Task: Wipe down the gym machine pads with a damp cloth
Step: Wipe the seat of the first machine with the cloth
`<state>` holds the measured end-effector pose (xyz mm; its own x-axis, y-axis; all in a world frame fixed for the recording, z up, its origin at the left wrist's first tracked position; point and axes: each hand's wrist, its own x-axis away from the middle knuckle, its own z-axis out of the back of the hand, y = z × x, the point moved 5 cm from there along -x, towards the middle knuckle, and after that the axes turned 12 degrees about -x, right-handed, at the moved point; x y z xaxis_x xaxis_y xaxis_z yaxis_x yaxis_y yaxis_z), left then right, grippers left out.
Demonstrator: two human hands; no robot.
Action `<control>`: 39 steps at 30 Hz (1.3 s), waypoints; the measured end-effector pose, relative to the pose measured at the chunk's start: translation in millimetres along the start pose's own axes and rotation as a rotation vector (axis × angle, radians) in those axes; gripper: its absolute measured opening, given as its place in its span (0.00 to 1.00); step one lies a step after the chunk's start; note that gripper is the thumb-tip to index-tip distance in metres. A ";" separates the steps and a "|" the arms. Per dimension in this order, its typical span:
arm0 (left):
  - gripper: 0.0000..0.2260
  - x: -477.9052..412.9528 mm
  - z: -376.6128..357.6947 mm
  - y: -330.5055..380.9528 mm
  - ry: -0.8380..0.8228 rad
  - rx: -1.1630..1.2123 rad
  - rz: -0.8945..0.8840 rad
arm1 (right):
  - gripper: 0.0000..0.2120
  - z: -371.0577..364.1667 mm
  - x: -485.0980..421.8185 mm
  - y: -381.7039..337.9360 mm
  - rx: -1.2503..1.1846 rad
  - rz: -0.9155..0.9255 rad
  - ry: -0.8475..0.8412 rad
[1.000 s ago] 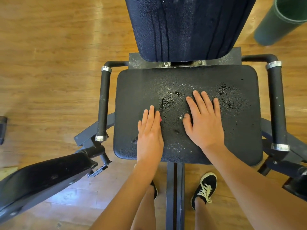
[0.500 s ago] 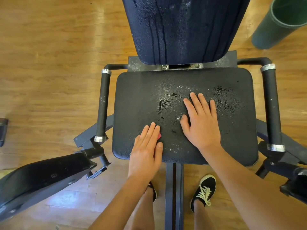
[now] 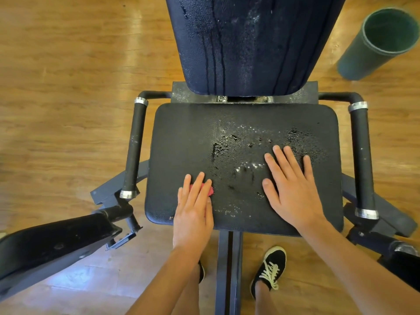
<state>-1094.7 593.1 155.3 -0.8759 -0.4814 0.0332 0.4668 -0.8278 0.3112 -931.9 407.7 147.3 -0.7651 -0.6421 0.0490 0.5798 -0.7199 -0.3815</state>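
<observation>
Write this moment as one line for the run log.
left hand: presses cloth on seat pad | right hand: flat on seat pad | seat pad: wet in middle

Black textured seat pad [image 3: 181, 137], water droplets [image 3: 238, 142] scattered over its middle and right; small red cloth [image 3: 210, 190] near the front left, pressed flat under the left hand [image 3: 193, 212]; right hand [image 3: 293, 189] flat on the wet patch, fingers spread

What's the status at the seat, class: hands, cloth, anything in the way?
Left hand flat, pressing red cloth onto seat pad. Right hand flat on pad, no cloth. Droplets mid-pad; nothing blocking.
</observation>
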 end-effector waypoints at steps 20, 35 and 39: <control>0.18 -181.9 14.2 36.8 0.025 0.076 -0.007 | 0.28 -5.8 -1.0 2.0 -0.030 0.030 0.039; 0.16 -200.1 15.9 37.5 0.066 0.081 -0.004 | 0.29 -3.2 -2.5 0.4 -0.042 0.022 0.018; 0.16 -202.0 16.7 39.9 0.076 0.042 -0.005 | 0.28 -3.1 -2.6 1.9 -0.039 0.026 0.028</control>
<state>-901.2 662.1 176.9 -0.8653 -0.4996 -0.0405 0.4560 -0.8181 0.3503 -929.7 408.8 143.6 -0.7578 -0.6523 0.0131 0.5885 -0.6921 -0.4179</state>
